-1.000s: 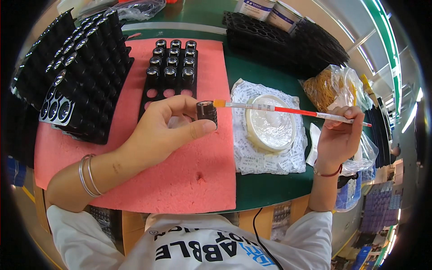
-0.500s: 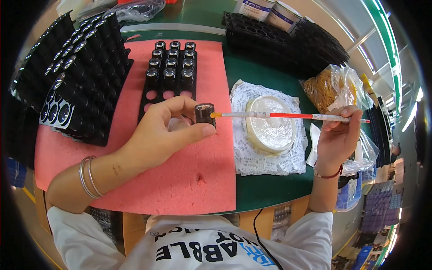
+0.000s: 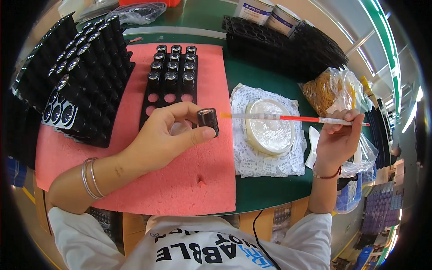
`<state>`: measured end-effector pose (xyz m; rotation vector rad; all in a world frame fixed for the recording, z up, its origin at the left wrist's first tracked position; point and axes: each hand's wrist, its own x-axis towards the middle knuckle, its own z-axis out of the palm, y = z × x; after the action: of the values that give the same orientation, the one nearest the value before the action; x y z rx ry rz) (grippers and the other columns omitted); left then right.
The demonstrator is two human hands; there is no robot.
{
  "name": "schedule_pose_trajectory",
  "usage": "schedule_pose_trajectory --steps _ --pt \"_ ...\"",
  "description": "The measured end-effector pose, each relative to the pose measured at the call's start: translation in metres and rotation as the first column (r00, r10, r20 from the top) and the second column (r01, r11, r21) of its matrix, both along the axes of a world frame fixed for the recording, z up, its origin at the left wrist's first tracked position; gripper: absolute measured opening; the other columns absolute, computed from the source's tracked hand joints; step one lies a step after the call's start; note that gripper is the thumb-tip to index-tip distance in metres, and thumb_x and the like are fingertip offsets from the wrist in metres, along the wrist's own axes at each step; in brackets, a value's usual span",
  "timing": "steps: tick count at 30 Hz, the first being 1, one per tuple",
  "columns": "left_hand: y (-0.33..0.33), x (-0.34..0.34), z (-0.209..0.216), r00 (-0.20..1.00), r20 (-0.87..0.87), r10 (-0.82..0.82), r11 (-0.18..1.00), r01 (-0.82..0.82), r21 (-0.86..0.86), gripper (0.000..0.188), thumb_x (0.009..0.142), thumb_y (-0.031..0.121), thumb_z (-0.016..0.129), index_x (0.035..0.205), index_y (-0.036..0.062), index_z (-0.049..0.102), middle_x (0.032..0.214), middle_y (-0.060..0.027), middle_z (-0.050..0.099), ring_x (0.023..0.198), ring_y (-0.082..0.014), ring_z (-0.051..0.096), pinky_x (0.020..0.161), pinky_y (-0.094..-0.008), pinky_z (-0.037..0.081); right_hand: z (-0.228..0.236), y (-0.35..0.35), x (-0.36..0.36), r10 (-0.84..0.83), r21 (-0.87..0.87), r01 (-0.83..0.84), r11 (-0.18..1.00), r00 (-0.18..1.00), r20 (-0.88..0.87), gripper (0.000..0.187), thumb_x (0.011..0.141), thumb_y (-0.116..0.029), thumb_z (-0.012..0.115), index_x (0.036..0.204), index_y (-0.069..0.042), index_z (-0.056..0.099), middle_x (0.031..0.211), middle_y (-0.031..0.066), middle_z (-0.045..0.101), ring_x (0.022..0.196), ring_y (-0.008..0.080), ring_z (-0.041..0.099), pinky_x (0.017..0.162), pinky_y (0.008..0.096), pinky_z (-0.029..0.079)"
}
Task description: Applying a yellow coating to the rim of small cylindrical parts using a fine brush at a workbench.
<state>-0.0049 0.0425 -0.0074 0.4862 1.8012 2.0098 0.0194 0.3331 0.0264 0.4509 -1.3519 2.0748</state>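
Observation:
My left hand [image 3: 173,132] pinches a small black cylinder [image 3: 208,122], a flashlight-head-like part, between thumb and forefinger above the pink foam mat [image 3: 180,189]. In my right hand [image 3: 339,132] is a slim paintbrush [image 3: 299,119] with a red and whitish handle, held level and pointing left. Its yellowish bristles stand a little to the right of the cylinder, apart from it. Beneath the brush, a round white shallow dish [image 3: 271,128] with a glossy, clear-looking content rests on printed paper [image 3: 252,166]. Beyond my left hand lies a black tray [image 3: 179,92] with rows of similar upright cylinders and several bare round holes.
Stacked black trays full of cylinders [image 3: 90,85] stand on the left. At the back right are black trays [image 3: 265,40] with two cans [image 3: 282,20] on them. A plastic bag of yellowish-brown strands [image 3: 321,92] lies on the right of the green table [image 3: 261,191].
The brush has moved right, and its bristles have come away from the cylinder's edge. The cylinder is now tilted a little in my left fingers.

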Motion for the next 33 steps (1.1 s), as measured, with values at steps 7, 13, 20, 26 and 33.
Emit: schedule_pose_trajectory --steps 7,13,20,26,33 --pt "0.0 0.0 0.001 1.0 0.023 -0.009 1.0 0.008 0.024 0.021 0.077 0.013 0.061 0.093 0.001 0.054 0.081 0.0022 0.051 0.072 -0.002 0.044 0.064 -0.0173 0.037 -0.001 -0.005 0.001 -0.019 0.113 0.015 0.993 0.999 0.033 0.029 0.09 -0.027 0.035 0.074 -0.004 0.045 0.059 0.0062 0.05 0.051 0.0118 0.048 0.046 0.021 0.039" --pt "0.002 -0.002 -0.009 1.0 -0.015 0.005 0.999 -0.004 0.049 0.02 0.078 0.014 0.059 0.093 0.0018 0.055 0.07 0.0071 0.046 0.056 0.0013 0.031 0.05 -0.0149 0.027 0.0 -0.003 0.0 -0.074 0.19 0.076 0.979 0.997 -0.015 0.029 0.09 -0.026 0.036 0.075 -0.003 0.046 0.061 0.0068 0.051 0.051 0.0124 0.05 0.046 0.0201 0.04" --pt "-0.005 0.0 -0.006 0.997 -0.016 -0.08 0.994 0.079 -0.07 0.029 0.078 0.015 0.058 0.101 0.0002 0.051 0.084 0.003 0.053 0.069 -0.0013 0.043 0.062 -0.0145 0.035 -0.003 -0.002 -0.002 -0.152 0.189 0.161 0.969 0.986 -0.062 0.029 0.09 -0.025 0.036 0.075 -0.003 0.047 0.063 0.0078 0.052 0.05 0.0124 0.05 0.045 0.0202 0.041" --pt "-0.015 0.014 0.027 0.844 -0.521 -0.129 0.903 -0.117 -0.413 0.033 0.062 0.01 0.069 0.092 0.0021 0.058 0.074 0.0004 0.054 0.054 -0.0031 0.038 0.047 -0.0178 0.029 -0.003 0.001 -0.003 -0.169 0.19 0.178 0.965 0.984 -0.063 0.029 0.089 -0.025 0.038 0.075 -0.003 0.048 0.063 0.0079 0.052 0.05 0.0122 0.051 0.045 0.0208 0.041" --pt "-0.057 0.041 0.083 0.233 -0.972 0.018 0.854 -0.509 -0.106 0.033 0.063 0.015 0.067 0.087 -0.0028 0.052 0.079 -0.0139 0.057 0.072 -0.0209 0.054 0.063 -0.0283 0.043 -0.003 0.003 0.0 -0.219 0.134 0.224 0.965 0.975 -0.046 0.027 0.089 -0.024 0.04 0.075 -0.002 0.049 0.063 0.0072 0.052 0.048 0.0116 0.048 0.046 0.0202 0.039"
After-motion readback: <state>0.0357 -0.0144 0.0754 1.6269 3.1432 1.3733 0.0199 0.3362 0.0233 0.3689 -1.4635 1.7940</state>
